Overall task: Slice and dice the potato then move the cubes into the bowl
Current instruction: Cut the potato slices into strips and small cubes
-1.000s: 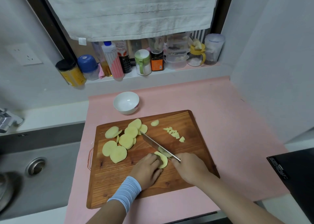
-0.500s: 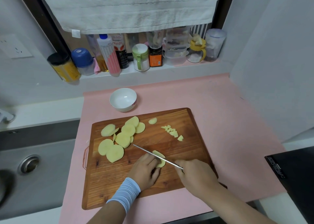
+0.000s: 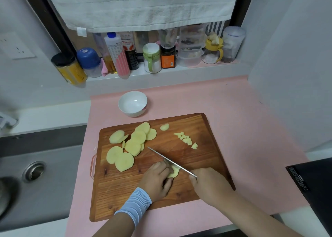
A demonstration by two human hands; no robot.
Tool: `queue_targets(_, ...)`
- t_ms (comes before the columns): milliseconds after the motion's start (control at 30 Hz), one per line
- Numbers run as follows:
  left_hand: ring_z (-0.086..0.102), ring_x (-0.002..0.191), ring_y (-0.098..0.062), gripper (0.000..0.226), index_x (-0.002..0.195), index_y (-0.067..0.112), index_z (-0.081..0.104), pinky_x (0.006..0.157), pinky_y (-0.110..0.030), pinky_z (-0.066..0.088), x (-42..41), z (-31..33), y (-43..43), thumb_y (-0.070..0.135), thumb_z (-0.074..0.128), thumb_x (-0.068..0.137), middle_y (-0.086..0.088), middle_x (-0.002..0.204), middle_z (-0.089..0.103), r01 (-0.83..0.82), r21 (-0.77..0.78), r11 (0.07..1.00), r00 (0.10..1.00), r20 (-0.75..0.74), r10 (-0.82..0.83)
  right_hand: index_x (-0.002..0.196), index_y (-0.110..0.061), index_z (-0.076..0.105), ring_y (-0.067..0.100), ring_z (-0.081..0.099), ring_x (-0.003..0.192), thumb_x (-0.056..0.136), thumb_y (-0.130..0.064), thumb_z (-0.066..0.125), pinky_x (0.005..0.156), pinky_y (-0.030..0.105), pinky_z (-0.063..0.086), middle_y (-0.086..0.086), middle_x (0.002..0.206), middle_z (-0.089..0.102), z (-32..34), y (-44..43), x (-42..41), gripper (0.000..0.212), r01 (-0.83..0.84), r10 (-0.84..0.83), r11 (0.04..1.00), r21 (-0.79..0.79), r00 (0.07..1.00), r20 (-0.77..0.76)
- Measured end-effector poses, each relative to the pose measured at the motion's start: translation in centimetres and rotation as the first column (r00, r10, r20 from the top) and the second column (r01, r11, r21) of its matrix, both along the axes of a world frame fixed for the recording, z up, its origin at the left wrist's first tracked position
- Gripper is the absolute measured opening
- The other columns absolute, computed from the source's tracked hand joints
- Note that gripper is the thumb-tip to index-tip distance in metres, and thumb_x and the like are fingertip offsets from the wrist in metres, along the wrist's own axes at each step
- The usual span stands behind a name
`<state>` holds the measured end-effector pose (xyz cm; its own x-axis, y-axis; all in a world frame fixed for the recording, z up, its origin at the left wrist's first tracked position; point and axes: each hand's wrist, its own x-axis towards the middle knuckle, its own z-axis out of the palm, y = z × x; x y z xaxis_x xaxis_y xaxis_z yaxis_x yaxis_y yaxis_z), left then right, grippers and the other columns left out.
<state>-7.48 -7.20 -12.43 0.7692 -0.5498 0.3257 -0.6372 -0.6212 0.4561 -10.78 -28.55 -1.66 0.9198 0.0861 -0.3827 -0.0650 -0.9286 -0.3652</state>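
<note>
Left hand (image 3: 156, 179) pins pale yellow potato slice (image 3: 174, 172) on brown wooden cutting board (image 3: 125, 191) atop pink mat (image 3: 242, 129); right hand (image 3: 210, 184) grips steel knife (image 3: 172, 161) across it.

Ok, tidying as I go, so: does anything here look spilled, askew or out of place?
Nothing stands out. The potato slices and cubes lie on the cutting board, and the bowl stands upright on the pink mat beyond it, holding nothing yet.
</note>
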Motion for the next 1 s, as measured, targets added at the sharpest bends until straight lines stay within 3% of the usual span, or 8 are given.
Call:
queue_targets(233,0.055,0.097,-0.019,0.015,0.097,0.014,0.066,0.086,-0.027,0.046,-0.2,-0.1,0.0,0.024,0.064,0.086,0.001,0.107,0.062,-0.007,0.012,1.0,0.999,0.052,0.006,0.102,-0.028,0.072,0.014,0.065,0.074,0.102,-0.041,0.044,0.07,0.034,0.058,-0.008,0.085,0.07,-1.3,0.9,0.7,0.031,-0.019,0.018,0.999,0.045,1.0,0.012)
queue_targets(467,0.055,0.088,-0.02,0.009,0.096,0.017,0.061,0.077,-0.031,0.05,-0.5,-0.3,0.1,0.023,0.063,0.09,0.001,0.101,0.061,-0.005,0.037,0.999,0.996,0.095,0.001,0.081,-0.028,0.059,0.016,0.062,0.073,0.104,-0.042,0.043,0.068,0.033,0.054,-0.009,0.077,0.063,-0.7,0.4,0.9,0.031,-0.027,0.027,0.998,0.052,1.0,0.003)
queue_targets(600,0.055,0.086,-0.019,0.009,0.094,0.016,0.062,0.077,-0.029,0.049,-0.5,0.0,0.0,0.022,0.065,0.088,0.001,0.101,0.06,-0.016,0.014,1.0,0.997,0.08,0.015,0.103,-0.028,0.067,0.016,0.064,0.077,0.103,-0.046,0.038,0.069,0.034,0.055,-0.007,0.087,0.07,-0.4,0.4,-0.1,0.034,-0.058,0.057,0.998,0.015,0.995,0.08)
queue_targets(700,0.057,0.085,-0.021,0.01,0.093,0.013,0.066,0.077,-0.03,0.051,-0.5,-0.1,0.0,0.022,0.065,0.088,0.0,0.098,0.061,-0.031,-0.002,1.0,0.997,0.069,0.031,0.109,-0.034,0.065,0.015,0.057,0.069,0.103,-0.046,0.038,0.061,0.03,0.044,-0.008,0.083,0.067,0.1,0.3,-1.2,0.03,-0.075,0.072,0.997,0.022,0.992,0.107)
queue_targets(1000,0.056,0.084,-0.019,0.01,0.091,0.013,0.066,0.076,-0.027,0.049,-0.4,-0.2,0.0,0.018,0.07,0.084,0.001,0.1,0.06,-0.028,-0.048,0.998,0.997,0.073,0.032,0.098,-0.029,0.069,0.013,0.064,0.069,0.104,-0.044,0.042,0.056,0.022,0.046,-0.008,0.078,0.067,0.2,-0.4,-1.0,0.031,-0.044,0.044,0.999,0.017,0.999,-0.008)
